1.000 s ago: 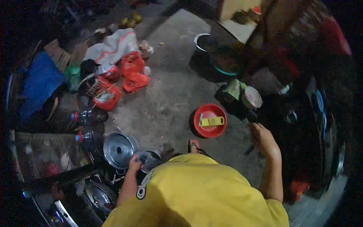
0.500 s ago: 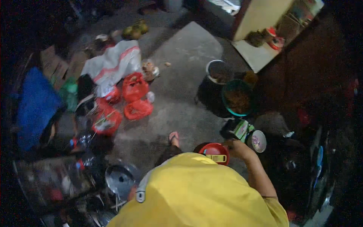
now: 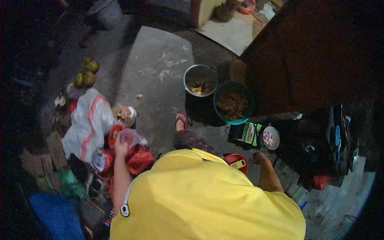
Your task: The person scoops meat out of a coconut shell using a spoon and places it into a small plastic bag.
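My left hand point(image 3: 121, 147) reaches out to the left among the bags, its fingers closed on a pinkish see-through plastic bag point(image 3: 134, 137). Right under it bulges a red plastic bag point(image 3: 140, 160). On my other side my right hand point(image 3: 260, 159) hangs beside a red basin point(image 3: 244, 169), a little apart from its rim. Shadow keeps its fingers from showing clearly. A yellow flat object point(image 3: 239, 164) lies across the basin, which my yellow shirt partly covers.
Ahead stand a metal pot point(image 3: 201, 81) with pale pieces and a green basin point(image 3: 234, 106) of brownish stuff. A bowl point(image 3: 271, 138) with purple bits sits beside a green packet point(image 3: 251, 134). A white sack point(image 3: 90, 128) and green coconut-like fruits point(image 3: 88, 73) are at left.
The view has swung to the left. My left hand has come into sight at the bags and holds the see-through one. My right hand has come away from the red basin's rim.
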### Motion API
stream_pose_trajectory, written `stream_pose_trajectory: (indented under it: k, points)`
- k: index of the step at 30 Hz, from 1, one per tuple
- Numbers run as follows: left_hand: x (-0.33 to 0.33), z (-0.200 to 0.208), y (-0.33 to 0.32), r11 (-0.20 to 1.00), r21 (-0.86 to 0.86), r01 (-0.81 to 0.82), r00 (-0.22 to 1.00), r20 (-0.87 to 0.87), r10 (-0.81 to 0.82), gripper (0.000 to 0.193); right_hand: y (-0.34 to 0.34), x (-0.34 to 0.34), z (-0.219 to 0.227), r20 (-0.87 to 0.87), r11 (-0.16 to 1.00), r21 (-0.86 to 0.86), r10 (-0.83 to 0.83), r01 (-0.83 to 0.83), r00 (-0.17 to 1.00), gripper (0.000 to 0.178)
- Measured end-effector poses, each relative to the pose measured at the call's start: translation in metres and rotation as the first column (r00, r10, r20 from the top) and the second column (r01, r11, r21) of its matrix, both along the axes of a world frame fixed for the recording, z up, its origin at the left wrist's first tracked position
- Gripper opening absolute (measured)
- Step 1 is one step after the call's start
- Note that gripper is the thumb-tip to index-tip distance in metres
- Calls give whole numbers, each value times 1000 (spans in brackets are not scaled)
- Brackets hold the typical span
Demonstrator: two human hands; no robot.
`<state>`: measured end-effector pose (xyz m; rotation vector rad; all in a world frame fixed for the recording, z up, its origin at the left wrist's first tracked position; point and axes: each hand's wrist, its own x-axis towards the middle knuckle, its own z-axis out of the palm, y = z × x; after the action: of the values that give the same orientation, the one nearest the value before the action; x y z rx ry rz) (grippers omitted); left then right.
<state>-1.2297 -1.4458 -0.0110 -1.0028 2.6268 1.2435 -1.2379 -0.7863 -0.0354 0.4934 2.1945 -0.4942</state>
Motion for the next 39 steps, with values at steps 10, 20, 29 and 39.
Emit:
stream_pose_trajectory:
  k: [10,20,29,39]
  points:
    - [-153,20,-99,979,-81,185,954,253,-159,51,-150,-333,36,-223,942,-329,-9,-67,975,28]
    - [-373,-13,-215,995,85,51,934,348,-77,44,-200,-498,38,-47,972,-94,-219,214,975,26]
    - [-807,12,-190,902,424,87,987,87,-136,48,-210,-510,5,-243,824,-314,-550,472,799,27]
    - [-1019,6,169,501,865,35,808,270,-523,42,-117,-614,-37,36,741,-127,-661,659,750,30]
